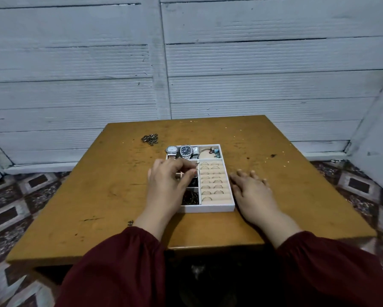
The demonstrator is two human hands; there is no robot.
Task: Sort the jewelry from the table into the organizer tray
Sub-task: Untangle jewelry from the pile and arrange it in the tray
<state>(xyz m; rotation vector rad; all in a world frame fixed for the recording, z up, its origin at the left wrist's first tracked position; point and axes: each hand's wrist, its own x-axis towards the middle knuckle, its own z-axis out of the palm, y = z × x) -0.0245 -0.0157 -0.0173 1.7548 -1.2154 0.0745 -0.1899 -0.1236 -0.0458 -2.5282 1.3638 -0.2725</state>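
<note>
A white organizer tray [210, 208] sits mid-table. Its far compartments hold two watches [181, 151] and a charm bracelet [212, 151]. Several rings [212, 180] stand in the beige ring rolls on its right side. Dark beaded pieces [190, 197] fill the near left compartments. My left hand [170, 182] hovers over the tray's left side, fingertips pinching a small metal piece [196, 168] above a compartment. My right hand [251, 189] lies flat on the table against the tray's right wall. A heap of chain jewelry [150, 138] lies on the table at far left.
The brown wooden table [97, 196] is scratched and has a small dark mark [273, 155] at far right. A grey panelled wall stands close behind it. Patterned floor tiles surround the table.
</note>
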